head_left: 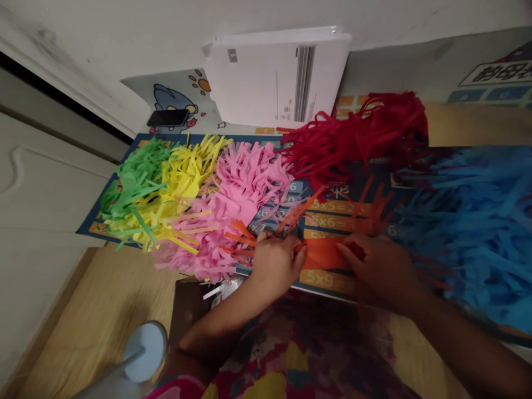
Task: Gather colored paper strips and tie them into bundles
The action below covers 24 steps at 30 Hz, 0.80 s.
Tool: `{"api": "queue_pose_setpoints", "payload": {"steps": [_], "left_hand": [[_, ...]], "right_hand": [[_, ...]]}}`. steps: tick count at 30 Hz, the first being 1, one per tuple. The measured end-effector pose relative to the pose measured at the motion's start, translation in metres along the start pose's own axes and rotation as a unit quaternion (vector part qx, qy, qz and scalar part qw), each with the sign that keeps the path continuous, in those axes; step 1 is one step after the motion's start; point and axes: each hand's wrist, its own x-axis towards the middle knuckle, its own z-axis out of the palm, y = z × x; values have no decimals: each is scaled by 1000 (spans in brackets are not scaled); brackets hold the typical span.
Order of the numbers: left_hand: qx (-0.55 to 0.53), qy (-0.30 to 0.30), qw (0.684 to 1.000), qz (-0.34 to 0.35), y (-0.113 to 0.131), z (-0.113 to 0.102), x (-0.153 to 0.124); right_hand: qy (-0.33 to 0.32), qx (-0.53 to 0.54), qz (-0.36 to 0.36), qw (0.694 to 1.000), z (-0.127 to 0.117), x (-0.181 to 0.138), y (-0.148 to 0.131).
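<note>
An orange fringed tissue-paper piece [325, 254] lies stretched between my two hands near the table's front edge, its cut strips fanning out at both ends. My left hand [277, 257] pinches its left part, fingers curled. On the other side my right hand [372, 263] grips the right part between thumb and fingers. Just left of my left hand is a heap of pink fringed paper [236, 205]. A dark red fringed bundle [357, 141] lies behind the orange piece. To the right of my right hand spreads a large blue fringed pile [486, 233].
Yellow fringed paper [183, 177] and green fringed paper [139, 172] lie at the table's left. A phone [168, 117] rests near the wall. A white package with a barcode [278, 77] leans there. Printed multiplication sheet [320, 279] covers the table. Below stands a blue round object [145, 352].
</note>
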Motion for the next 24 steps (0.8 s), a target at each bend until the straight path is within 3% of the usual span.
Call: {"api": "queue_pose_setpoints", "payload": {"steps": [9,12,14,17,19,20,22,24], "left_hand": [[18,-19,1000,1,0,1,1],[39,30,999,23,0,0,0],[71,71,990,102,-1,-2,2],[132,9,944,303,-2,-9,5],[169,-44,910,376,1,-15,5],[183,-51,905,381,3,-18,4],[201,-45,909,362,10,-21,1],[215,-34,917,334,18,-22,-5]], "right_hand": [[-6,-28,11,1000,4,0,-3],[3,-78,20,997,1,0,0],[27,-122,26,992,-9,-2,6],[129,-170,24,977,-29,-11,13],[147,-142,-79,976,-37,-19,14],[122,-112,-153,974,-37,-22,13],[40,-50,-270,961,-32,-25,9],[-13,-21,-299,954,-24,-21,7]]}}
